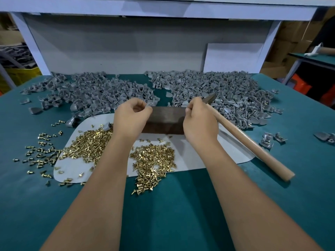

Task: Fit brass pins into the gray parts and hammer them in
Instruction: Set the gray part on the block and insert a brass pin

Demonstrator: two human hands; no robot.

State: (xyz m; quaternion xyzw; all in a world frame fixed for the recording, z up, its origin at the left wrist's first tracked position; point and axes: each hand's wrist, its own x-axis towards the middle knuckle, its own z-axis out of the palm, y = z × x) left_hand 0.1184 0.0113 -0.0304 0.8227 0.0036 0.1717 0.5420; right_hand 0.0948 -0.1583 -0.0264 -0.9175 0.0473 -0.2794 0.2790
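Note:
My left hand (130,118) hovers over the left end of a dark rectangular block (165,120), fingertips pinched on what looks like a small gray part (148,105). At the block's right end, my right hand (199,122) has its fingertips pinched together; what they hold is hidden. A wooden-handled hammer (250,144) lies slanted just right of that hand, head (208,98) against the gray pile. Brass pins lie in heaps left (90,142) and centre (154,160) on a pale mat (190,156). Gray parts fill big piles at back left (94,91) and back right (223,95).
Loose brass pins (39,153) spill off the mat onto the green tabletop (163,214) at left. A few gray parts (268,140) lie apart at right. A white backboard (116,48) and shelf close off the rear. Boxes and another bench stand beyond the right edge.

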